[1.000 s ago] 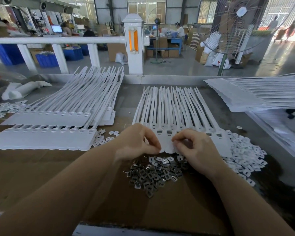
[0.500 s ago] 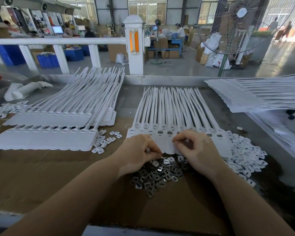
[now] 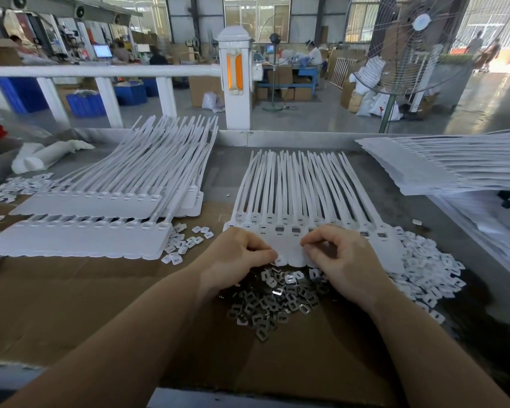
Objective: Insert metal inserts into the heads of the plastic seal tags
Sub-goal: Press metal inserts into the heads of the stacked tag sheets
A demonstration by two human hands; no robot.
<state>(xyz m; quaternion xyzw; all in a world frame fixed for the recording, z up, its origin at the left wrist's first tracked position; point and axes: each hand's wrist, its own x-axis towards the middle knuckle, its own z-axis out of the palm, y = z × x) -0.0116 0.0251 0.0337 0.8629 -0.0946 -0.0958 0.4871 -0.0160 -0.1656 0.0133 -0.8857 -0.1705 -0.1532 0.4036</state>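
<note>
My left hand [image 3: 239, 254] and right hand [image 3: 340, 254] curl at center frame over the seal tags [image 3: 301, 201]; what each grip holds I cannot tell. Metal inserts [image 3: 273, 298] lie just below.

Metal inserts [image 3: 277, 298] lie before the seal tags [image 3: 301, 195], between both hands.

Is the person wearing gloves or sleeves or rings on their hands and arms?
No. The left hand and right hand are bare: no gloves, and no rings or watch that I can see. Both forearms are bare too, right down to the bottom edge of the picture, so no sleeve shows at all. There is nothing wrapped or marked on them either.
</note>
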